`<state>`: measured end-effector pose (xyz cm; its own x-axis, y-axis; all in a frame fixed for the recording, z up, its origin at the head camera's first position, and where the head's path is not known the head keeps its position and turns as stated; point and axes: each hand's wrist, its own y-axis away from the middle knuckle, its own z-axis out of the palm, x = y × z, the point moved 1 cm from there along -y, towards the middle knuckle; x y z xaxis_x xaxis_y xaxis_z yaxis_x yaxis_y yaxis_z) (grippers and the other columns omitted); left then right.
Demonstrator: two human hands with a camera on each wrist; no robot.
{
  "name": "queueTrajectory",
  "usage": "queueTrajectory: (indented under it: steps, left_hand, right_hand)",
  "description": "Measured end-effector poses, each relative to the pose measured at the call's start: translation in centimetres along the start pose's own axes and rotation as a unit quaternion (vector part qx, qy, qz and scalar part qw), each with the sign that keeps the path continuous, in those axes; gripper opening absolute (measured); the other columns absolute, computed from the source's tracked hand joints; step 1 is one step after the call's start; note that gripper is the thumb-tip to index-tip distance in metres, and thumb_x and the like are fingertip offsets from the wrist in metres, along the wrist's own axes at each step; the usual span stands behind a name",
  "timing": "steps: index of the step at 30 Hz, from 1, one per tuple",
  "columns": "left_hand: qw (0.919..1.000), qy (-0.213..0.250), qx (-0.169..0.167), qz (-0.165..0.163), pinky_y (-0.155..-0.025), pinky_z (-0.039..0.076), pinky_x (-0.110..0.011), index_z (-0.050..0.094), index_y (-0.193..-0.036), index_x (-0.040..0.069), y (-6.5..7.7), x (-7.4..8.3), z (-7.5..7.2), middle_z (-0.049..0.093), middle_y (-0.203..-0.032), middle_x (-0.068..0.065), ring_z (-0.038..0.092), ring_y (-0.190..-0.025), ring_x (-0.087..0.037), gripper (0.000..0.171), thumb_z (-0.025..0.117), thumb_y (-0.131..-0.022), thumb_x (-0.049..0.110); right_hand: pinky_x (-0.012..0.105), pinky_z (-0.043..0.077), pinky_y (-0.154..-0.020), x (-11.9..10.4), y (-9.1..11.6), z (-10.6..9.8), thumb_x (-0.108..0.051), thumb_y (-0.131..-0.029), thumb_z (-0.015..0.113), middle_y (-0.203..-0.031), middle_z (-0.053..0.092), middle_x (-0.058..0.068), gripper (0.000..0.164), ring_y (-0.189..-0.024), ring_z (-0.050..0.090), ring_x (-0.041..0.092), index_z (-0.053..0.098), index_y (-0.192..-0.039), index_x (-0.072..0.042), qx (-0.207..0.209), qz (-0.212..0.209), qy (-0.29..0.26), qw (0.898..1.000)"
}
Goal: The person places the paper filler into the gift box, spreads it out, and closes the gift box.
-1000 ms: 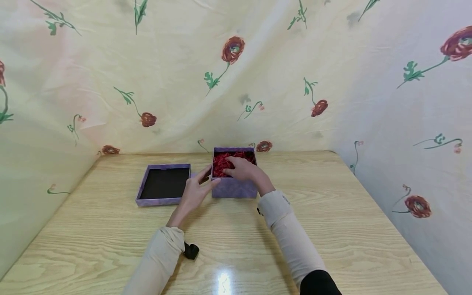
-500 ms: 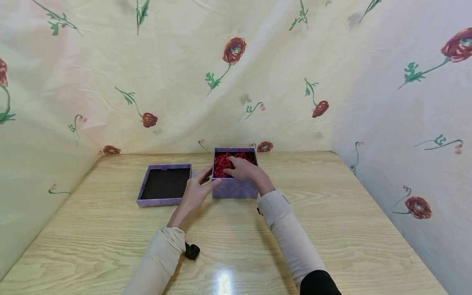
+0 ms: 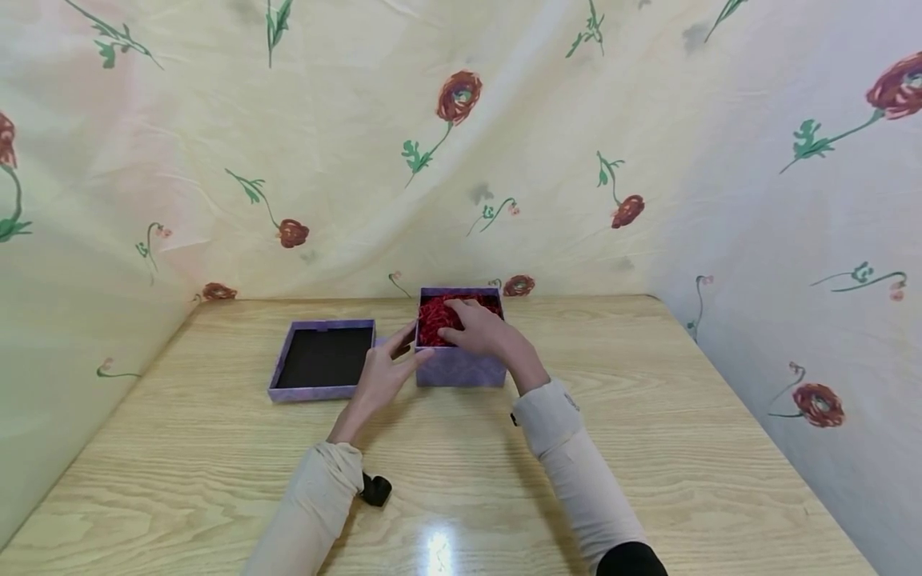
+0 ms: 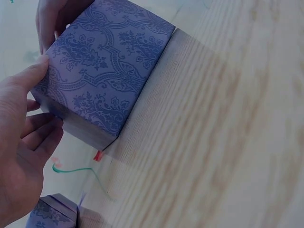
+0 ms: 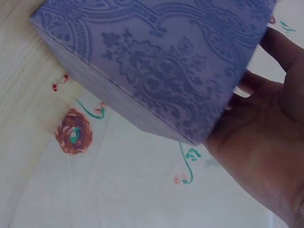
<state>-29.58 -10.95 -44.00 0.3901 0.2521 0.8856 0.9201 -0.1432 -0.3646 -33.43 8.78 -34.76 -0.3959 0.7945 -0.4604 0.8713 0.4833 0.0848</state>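
Note:
A purple patterned box (image 3: 461,368) stands at the table's back, filled with red shredded paper (image 3: 434,320). My left hand (image 3: 382,374) grips its left front corner, thumb against the front face and fingers along the side; the left wrist view also has this hand (image 4: 21,142) on the box (image 4: 104,66). Over the rim, my right hand (image 3: 481,330) reaches into the shredded paper with thumb and index finger spread; its other fingertips are hidden. The right wrist view catches this hand (image 5: 266,128) beside the box (image 5: 152,61), its fingertips behind the wall.
To the left lies the box's lid (image 3: 321,394), turned up to its black inside. The wooden table (image 3: 648,448) reaches back to a flowered cloth (image 3: 346,144). A scrap of red (image 4: 98,155) shows beside the box in the left wrist view.
My right hand and forearm have shifted slightly right, with the fingers still in the shredded paper. The left hand and the box have stayed in place.

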Motion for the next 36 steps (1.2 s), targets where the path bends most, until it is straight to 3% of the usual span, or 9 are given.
queueTrajectory:
  steps: [8,13,18,28,36]
  left_hand:
    - [0.9999,-0.009,0.004,0.008,-0.102,0.051,-0.049,0.051,-0.154,0.009,-0.1,0.3,-0.1,0.056,-0.147,-0.018,0.059,-0.129,-0.037,0.063,0.074,-0.099,0.026]
    - [0.9999,-0.014,0.007,0.005,-0.103,0.050,-0.049,0.051,-0.154,0.009,-0.2,0.2,-0.2,0.056,-0.147,-0.018,0.058,-0.130,-0.036,0.061,0.074,-0.099,0.022]
    - [0.9998,-0.014,0.002,0.010,-0.103,0.050,-0.048,0.051,-0.154,0.010,-0.2,0.1,-0.2,0.055,-0.149,-0.017,0.057,-0.131,-0.037,0.059,0.072,-0.100,0.019]
    - [0.9999,-0.005,0.000,0.012,-0.105,0.049,-0.048,0.051,-0.154,0.007,-0.1,0.2,-0.1,0.055,-0.149,-0.017,0.055,-0.133,-0.035,0.060,0.073,-0.100,0.023]
    - [0.9999,0.007,0.005,0.010,-0.107,0.047,-0.051,0.051,-0.153,0.006,0.2,0.3,-0.1,0.054,-0.149,-0.018,0.054,-0.134,-0.037,0.060,0.073,-0.100,0.023]
  right_hand:
    - [0.056,0.036,-0.115,-1.2,1.0,-0.4,-0.031,-0.109,0.055,-0.161,0.032,0.027,0.061,-0.145,0.039,0.041,0.037,-0.160,-0.003,0.036,-0.038,0.022,0.998]
    - [0.057,0.032,-0.117,-1.6,0.2,0.8,-0.030,-0.109,0.056,-0.159,0.039,0.025,0.056,-0.146,0.035,0.044,0.043,-0.158,-0.006,0.021,-0.082,0.041,0.996]
    - [0.058,0.030,-0.118,-1.4,-0.4,1.7,-0.036,-0.110,0.052,-0.160,0.039,0.022,0.056,-0.148,0.032,0.043,0.044,-0.158,-0.007,-0.002,-0.070,0.034,0.997]
    - [0.052,0.028,-0.120,-0.9,-1.2,1.6,-0.041,-0.112,0.045,-0.161,0.038,0.019,0.057,-0.151,0.029,0.036,0.044,-0.157,-0.006,-0.054,-0.043,0.010,0.998]
    - [0.052,0.031,-0.119,-0.8,-0.4,1.5,-0.032,-0.112,0.049,-0.158,0.043,0.020,0.052,-0.150,0.032,0.037,0.048,-0.155,-0.003,-0.023,-0.072,0.003,0.997]
